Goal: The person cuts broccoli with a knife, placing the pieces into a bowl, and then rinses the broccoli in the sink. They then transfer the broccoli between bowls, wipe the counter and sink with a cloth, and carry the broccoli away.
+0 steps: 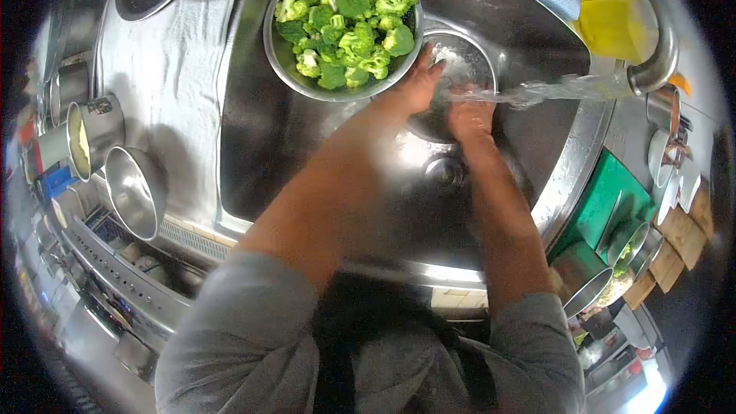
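Nearest the lens, grey sleeves are being worn above bare forearms, extended over a steel sink. A round metal bowl is being touched at its left side by the left hand, apparently to steady it; whether its rim is being pinched cannot be told. The right hand is being wetted at the bowl, its grip hidden by water. A larger bowl of broccoli florets is being rested just beside, seemingly clear of the stream. Farther right, the flow is being supplied by a curved tap, the bowl presumably being placed to catch it.
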`<state>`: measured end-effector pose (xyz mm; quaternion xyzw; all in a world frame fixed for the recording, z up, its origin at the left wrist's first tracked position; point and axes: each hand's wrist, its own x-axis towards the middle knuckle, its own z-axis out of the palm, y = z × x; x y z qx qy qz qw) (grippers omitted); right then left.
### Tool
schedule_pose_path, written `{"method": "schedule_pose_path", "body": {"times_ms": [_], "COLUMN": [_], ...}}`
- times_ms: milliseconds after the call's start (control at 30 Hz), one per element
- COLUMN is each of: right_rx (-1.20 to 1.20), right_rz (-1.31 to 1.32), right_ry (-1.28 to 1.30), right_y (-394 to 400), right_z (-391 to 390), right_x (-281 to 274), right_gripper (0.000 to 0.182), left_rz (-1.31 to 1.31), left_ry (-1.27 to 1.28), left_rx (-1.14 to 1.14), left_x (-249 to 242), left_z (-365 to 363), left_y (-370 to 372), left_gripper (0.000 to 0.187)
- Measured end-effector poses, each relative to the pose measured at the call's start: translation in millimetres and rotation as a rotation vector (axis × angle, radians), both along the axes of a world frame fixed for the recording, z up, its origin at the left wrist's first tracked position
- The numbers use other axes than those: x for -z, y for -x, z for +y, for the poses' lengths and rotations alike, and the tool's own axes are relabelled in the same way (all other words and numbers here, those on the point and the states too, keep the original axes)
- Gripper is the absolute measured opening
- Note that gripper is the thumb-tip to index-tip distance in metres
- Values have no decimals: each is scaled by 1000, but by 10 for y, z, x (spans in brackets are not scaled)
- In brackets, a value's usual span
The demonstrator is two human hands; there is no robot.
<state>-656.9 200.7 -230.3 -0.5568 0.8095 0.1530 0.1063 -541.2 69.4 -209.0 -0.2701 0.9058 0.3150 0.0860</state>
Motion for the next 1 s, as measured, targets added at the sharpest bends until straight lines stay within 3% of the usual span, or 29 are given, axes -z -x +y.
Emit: {"method": "schedule_pose_path", "body": {"times_ms": [33, 100, 133, 200, 300, 367, 400, 433, 500, 567, 633, 700, 800, 933, 1000], "right_rx": [-1, 261, 88, 210, 28, 976, 1374, 1371, 1702, 1646, 1560, 1236, 1172, 360, 224], "right_rz": [-3, -293, -258, -318, -344, -924, -1228, -1232, -1549, -1531, -1453, -1721, -1565, -1034, -1010], "right_ry": [-6, -3, 206, 132, -147, 325, 443, 440, 652, 613, 790, 1121, 1269, 1367, 1374], "right_y": [-76, -227, -192, -292, -332, -418, -511, -573, -679, -700, -804, -829, -1088, -1253, -1308], "right_z": [-6, -32, 154, 204, 7, 42, -33, -72, -150, -216, -291, -203, -506, -1161, -1520], "right_x": [11, 34, 702, 1164, 654, 757, 683, 591, 332, -301, -860, -987, -1740, -2124, -2068], "right_gripper": [52, 43, 35, 32, 52, 52, 50, 50, 48, 39, 29, 26, 28, 32, 31], "left_rz": [-3, -15, 19, -139, -152, -81, -90, -92, -21, 62, 242, 543, 779, 1034, 1059], "left_ry": [-6, 54, 7, -109, -78, -326, -320, -318, -320, -285, -670, -570, -564, -156, 4], "left_rx": [-1, -43, -83, -75, -141, -372, -383, -388, -375, -310, -643, -639, -654, -634, -649], "left_x": [193, 508, 291, 634, 969, 1103, 741, 566, 359, 199, -318, -908, -1649, -2152, -2072], "left_z": [50, 106, 113, 134, 235, 291, 325, 353, 370, 398, 397, 444, 291, -260, -578], "left_y": [29, 97, 58, 128, 90, 64, -4, -36, -66, -90, -98, -221, -450, -785, -903], "left_gripper": [71, 67, 56, 51, 41, 40, 40, 40, 40, 39, 32, 29, 29, 28, 27]}}
